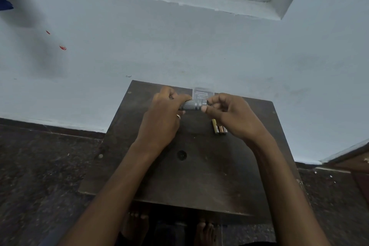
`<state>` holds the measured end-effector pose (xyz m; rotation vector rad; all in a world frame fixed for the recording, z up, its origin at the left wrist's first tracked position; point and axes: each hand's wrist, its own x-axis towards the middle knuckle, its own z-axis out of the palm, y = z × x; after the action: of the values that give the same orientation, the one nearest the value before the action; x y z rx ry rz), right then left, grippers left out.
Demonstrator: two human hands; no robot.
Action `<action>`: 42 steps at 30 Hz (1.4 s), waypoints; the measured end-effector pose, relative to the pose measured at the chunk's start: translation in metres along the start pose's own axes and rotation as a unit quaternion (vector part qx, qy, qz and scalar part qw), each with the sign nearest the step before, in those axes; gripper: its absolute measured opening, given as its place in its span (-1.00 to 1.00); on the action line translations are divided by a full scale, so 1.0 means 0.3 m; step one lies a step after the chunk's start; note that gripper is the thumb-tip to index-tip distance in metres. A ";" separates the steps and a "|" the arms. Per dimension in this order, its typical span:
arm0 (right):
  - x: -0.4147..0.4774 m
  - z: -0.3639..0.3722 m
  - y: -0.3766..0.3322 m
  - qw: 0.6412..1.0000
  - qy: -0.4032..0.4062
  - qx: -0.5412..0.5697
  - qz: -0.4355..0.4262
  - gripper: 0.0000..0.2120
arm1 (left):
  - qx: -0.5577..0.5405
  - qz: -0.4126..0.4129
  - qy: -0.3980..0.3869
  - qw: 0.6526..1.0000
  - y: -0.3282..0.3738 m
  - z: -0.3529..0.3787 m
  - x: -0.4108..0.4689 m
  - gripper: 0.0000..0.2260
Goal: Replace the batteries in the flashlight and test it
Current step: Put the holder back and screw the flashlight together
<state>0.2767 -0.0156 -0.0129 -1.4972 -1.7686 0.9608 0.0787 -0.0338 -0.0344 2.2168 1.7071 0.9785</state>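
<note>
A small grey knurled flashlight point(193, 105) is held level above the far part of the dark wooden table point(199, 175). My left hand point(163, 118) is wrapped around its left end, which the fingers hide. My right hand point(231, 116) pinches its right end between thumb and fingertips. Under my right hand, several small batteries point(219, 127) lie side by side on the table, partly covered by the palm. A clear plastic blister pack point(202, 94) lies just beyond the flashlight near the table's far edge.
The small table stands against a pale blue wall point(179, 46). A round dark hole point(181, 155) marks the tabletop's middle. Speckled dark floor point(40, 166) lies on both sides. My bare feet point(137, 223) show below the near edge. A wooden piece point(357, 160) juts in at right.
</note>
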 end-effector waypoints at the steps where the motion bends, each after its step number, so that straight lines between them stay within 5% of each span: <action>1: -0.001 0.001 -0.001 1.000 0.003 -0.029 -0.004 -0.75 | 0.001 -0.001 -0.003 1.000 0.002 0.000 0.000 -0.56; 6: -0.005 0.007 -0.007 0.997 0.013 -0.082 0.002 -0.49 | -0.005 0.001 -0.002 1.000 0.010 -0.001 -0.001 -0.58; 10: -0.005 0.000 -0.015 1.000 0.007 -0.006 0.004 -0.83 | -0.004 -0.005 -0.005 1.000 0.008 0.000 0.000 -0.57; 18: 0.005 0.002 0.002 1.000 -0.012 0.020 0.001 -0.89 | 0.002 -0.003 -0.004 1.000 0.001 0.006 -0.001 -0.54; 25: 0.002 0.014 0.010 0.999 0.001 -0.044 0.010 -0.54 | 0.004 -0.003 -0.008 1.000 0.003 0.010 0.001 -0.54; 29: 0.006 0.003 0.005 1.000 -0.005 0.006 0.011 -0.78 | 0.009 -0.004 -0.009 1.000 0.001 0.008 0.001 -0.56; 36: 0.002 -0.003 -0.002 1.000 -0.003 0.022 0.007 -0.86 | 0.012 0.001 -0.006 1.000 0.002 0.011 0.003 -0.57; 42: 0.006 0.012 0.001 0.997 0.008 -0.076 0.000 -0.55 | 0.014 0.005 -0.002 1.000 0.002 0.016 0.001 -0.56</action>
<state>0.2736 -0.0142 -0.0149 -1.5931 -1.8657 0.8271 0.0820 -0.0324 -0.0377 2.2451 1.7193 0.9578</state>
